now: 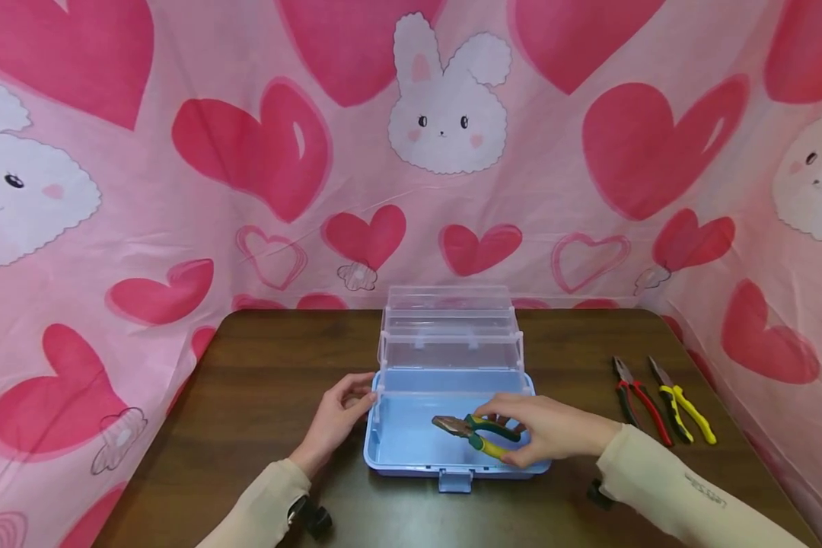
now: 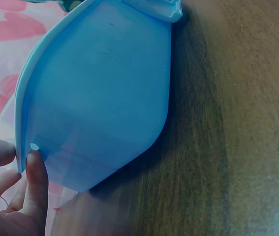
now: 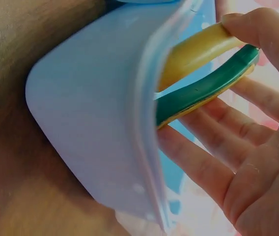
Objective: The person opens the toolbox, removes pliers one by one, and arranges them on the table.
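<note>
A light blue plastic toolbox stands on the table with its clear lid and trays raised at the back. My left hand pinches the left rim between thumb and fingers, as the left wrist view shows at the box's blue wall. Over the box's interior, my right hand holds combination pliers by their green and yellow handles, metal jaws pointing left. In the right wrist view, the thumb lies on the yellow handle and the fingers lie along the green one; the box wall hides the jaws.
To the right on the brown wooden table lie long-nose pliers with yellow and black handles and pliers with red and black handles. A pink cloth with hearts and rabbits hangs behind and along the sides.
</note>
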{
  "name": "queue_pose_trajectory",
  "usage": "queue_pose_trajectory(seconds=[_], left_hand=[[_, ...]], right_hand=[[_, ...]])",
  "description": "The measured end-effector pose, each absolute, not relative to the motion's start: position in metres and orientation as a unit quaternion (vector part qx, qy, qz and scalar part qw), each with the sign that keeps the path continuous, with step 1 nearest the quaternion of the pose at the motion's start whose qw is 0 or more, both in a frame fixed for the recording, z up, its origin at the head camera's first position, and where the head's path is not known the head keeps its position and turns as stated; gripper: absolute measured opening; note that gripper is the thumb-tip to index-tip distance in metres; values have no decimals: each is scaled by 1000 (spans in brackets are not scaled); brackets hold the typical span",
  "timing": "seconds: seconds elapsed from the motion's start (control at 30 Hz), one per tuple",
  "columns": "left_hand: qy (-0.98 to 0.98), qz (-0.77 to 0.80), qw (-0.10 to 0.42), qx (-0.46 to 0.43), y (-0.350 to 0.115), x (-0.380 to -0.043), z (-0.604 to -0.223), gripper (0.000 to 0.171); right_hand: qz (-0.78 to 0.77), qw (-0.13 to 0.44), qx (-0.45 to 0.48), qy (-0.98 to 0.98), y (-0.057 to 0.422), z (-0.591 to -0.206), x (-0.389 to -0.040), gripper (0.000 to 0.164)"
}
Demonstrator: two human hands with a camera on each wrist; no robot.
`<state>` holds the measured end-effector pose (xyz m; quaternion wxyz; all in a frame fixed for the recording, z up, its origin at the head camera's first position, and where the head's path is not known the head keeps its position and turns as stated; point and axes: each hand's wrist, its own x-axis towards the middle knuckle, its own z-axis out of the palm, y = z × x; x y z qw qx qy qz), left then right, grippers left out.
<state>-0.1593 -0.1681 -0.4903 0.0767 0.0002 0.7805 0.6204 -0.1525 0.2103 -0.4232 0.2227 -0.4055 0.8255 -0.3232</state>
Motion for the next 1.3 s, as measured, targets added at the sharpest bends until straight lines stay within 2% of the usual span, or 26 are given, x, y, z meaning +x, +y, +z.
queue_pose_trajectory(seconds=[0.3,0.7,1.03,1.3], left_hand=[[786,613,77,4,-166,-159,-489,40],[779,622,78,1,-167,-156,-490,42],[780,621,75,7,-167,-156,-489,43],[784,617,70,7,-167,-154,-491,43]], right_hand=[[-321,119,-326,881,243,-414,-139,62],[-351,36,-183,918,291,-398,-133,69],[-275,16,-121,954,320,-417,-137,64],[-253,83,-38,963,327,-439,-146,65]])
